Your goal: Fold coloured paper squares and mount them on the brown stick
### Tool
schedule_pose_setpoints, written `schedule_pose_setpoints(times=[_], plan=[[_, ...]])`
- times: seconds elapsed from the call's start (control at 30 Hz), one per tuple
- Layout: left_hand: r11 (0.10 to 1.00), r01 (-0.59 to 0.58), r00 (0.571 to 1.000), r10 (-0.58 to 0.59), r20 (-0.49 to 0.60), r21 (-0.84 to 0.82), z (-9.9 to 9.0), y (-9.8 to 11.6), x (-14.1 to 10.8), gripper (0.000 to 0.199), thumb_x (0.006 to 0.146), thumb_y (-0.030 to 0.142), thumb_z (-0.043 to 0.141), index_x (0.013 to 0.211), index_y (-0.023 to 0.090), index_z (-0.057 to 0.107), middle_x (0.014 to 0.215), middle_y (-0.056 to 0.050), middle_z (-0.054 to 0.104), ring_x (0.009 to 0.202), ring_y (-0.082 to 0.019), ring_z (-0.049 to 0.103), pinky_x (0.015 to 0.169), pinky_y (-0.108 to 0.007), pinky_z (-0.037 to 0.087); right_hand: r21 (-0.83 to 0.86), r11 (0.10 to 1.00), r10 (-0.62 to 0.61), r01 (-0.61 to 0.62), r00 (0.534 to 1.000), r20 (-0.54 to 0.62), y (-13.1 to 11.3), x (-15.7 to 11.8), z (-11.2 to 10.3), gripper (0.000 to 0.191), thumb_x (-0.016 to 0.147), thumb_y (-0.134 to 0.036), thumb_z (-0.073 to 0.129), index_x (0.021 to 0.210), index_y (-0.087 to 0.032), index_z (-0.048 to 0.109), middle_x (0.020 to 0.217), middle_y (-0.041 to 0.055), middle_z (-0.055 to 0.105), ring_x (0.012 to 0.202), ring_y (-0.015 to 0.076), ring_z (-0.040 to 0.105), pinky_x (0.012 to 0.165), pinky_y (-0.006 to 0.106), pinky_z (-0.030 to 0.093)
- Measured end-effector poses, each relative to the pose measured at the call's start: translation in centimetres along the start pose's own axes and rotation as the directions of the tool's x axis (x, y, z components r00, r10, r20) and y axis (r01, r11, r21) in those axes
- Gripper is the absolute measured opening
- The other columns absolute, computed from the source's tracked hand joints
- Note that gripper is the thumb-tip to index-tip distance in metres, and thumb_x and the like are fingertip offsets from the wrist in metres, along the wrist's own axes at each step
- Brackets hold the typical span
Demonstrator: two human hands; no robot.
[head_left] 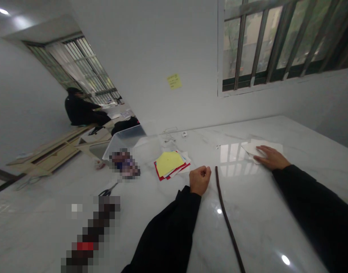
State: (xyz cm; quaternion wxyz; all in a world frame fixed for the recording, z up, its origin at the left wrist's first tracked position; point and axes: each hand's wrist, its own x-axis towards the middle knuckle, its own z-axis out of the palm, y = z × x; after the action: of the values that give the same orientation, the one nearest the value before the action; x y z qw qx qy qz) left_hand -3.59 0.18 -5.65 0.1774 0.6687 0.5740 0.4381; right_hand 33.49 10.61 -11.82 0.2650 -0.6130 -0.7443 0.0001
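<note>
My left hand (200, 180) rests on the white marbled table, its fingers curled into a loose fist with nothing visible in it. Close to its left lies a stack of coloured paper pieces (170, 163), yellow on top with red and white edges showing below. A long thin dark brown stick (225, 212) runs down the table just right of this hand. Further right, my right hand (272, 157) lies with fingers stretched out over white paper sheets (276, 146). The palm covers part of those sheets.
A clear plastic bin (125, 136) stands at the table's left, with scissors (108, 190) nearer me. Several tiny shiny bits (217, 146) and a small white device (184, 134) lie towards the wall. A yellow note (174, 81) is on the wall. A person (84, 110) sits far left.
</note>
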Motion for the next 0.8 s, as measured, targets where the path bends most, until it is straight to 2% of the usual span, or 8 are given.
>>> schedule_pose_setpoints(times=[0.27,0.37,0.43,0.53,0.6,0.7,0.77,0.8], plan=[[0.998,0.023,1.0,-0.022,0.012,-0.059,0.0,0.0,-0.1,0.046,0.089,0.041,0.047,0.053,0.018,0.03,0.05,0.006,0.026,0.05,-0.009,0.029,0.053,-0.025,0.021,-0.121,0.966,0.235,-0.231,0.971,0.028,-0.3,0.1,-0.7,0.036,0.082,-0.041,0.054,0.103,-0.017,0.072,0.101,0.0162,0.073,0.091,0.0342,0.067,0.077,0.041,0.049],[0.998,0.023,1.0,-0.023,0.007,-0.053,0.1,0.1,-0.2,0.046,0.088,0.041,0.048,0.052,0.018,0.031,0.05,0.006,0.025,0.05,-0.009,0.028,0.053,-0.026,0.021,-0.107,0.965,0.23,-0.239,0.969,-0.09,-2.4,0.1,-1.9,0.028,0.081,-0.039,0.058,0.094,-0.02,0.075,0.092,0.015,0.074,0.087,0.0337,0.066,0.072,0.041,0.048],[0.998,0.024,1.0,-0.024,-0.002,-0.054,0.2,0.1,-0.2,0.046,0.088,0.041,0.049,0.052,0.018,0.033,0.05,0.006,0.025,0.05,-0.008,0.028,0.053,-0.025,0.022,-0.042,0.99,0.12,-0.133,0.966,-0.228,-4.7,0.0,-2.8,0.025,0.081,-0.035,0.06,0.092,-0.019,0.075,0.095,0.0158,0.073,0.093,0.0333,0.064,0.077,0.041,0.048],[0.993,0.025,1.0,-0.027,-0.01,-0.116,0.2,0.2,-0.3,0.036,0.088,0.041,0.052,0.061,0.018,0.048,0.052,0.007,0.03,0.051,-0.009,0.032,0.054,-0.024,0.026,0.226,0.974,0.119,-0.028,0.91,-0.397,-8.9,-0.6,-3.6,0.025,0.082,-0.039,0.062,0.094,-0.02,0.074,0.096,0.0112,0.072,0.087,0.027,0.065,0.08,0.039,0.049],[0.982,0.028,1.0,-0.03,-0.006,-0.189,0.1,0.3,-0.3,0.021,0.085,0.041,0.057,0.082,0.02,0.059,0.056,0.007,0.036,0.053,-0.009,0.036,0.055,-0.022,0.03,0.506,0.862,0.225,-0.013,0.905,-0.361,-11.8,-1.1,-3.6,0.025,0.077,-0.043,0.069,0.091,-0.022,0.073,0.089,0.0059,0.071,0.076,0.0218,0.065,0.075,0.037,0.051],[0.96,0.046,0.999,-0.04,0.026,-0.277,0.0,0.5,-0.3,0.033,0.083,0.039,0.062,0.11,0.022,0.057,0.07,0.005,0.047,0.056,-0.008,0.042,0.056,-0.02,0.035,0.91,0.402,0.395,-0.101,0.916,-0.073,-15.2,-1.7,-2.9,0.025,0.072,-0.044,0.073,0.085,-0.023,0.067,0.078,0.001,0.068,0.065,0.0171,0.064,0.059,0.03,0.053],[0.949,0.065,0.998,-0.054,0.044,-0.308,0.1,0.4,-0.3,0.039,0.082,0.038,0.063,0.117,0.024,0.055,0.081,0.003,0.053,0.057,-0.007,0.044,0.056,-0.02,0.037,0.976,0.117,0.349,-0.184,0.927,0.133,-16.5,-2.1,-2.1,0.022,0.071,-0.04,0.074,0.083,-0.025,0.064,0.079,0.0004,0.068,0.066,0.017,0.064,0.057,0.028,0.054],[0.944,0.073,0.997,-0.061,0.049,-0.321,0.2,0.3,-0.3,0.04,0.082,0.038,0.063,0.119,0.025,0.055,0.085,0.003,0.054,0.057,-0.006,0.044,0.056,-0.019,0.038,0.974,0.031,0.315,-0.224,0.927,0.203,-16.9,-2.3,-1.7,0.021,0.071,-0.039,0.074,0.082,-0.026,0.063,0.081,0.0007,0.068,0.069,0.0177,0.065,0.059,0.029,0.056]])
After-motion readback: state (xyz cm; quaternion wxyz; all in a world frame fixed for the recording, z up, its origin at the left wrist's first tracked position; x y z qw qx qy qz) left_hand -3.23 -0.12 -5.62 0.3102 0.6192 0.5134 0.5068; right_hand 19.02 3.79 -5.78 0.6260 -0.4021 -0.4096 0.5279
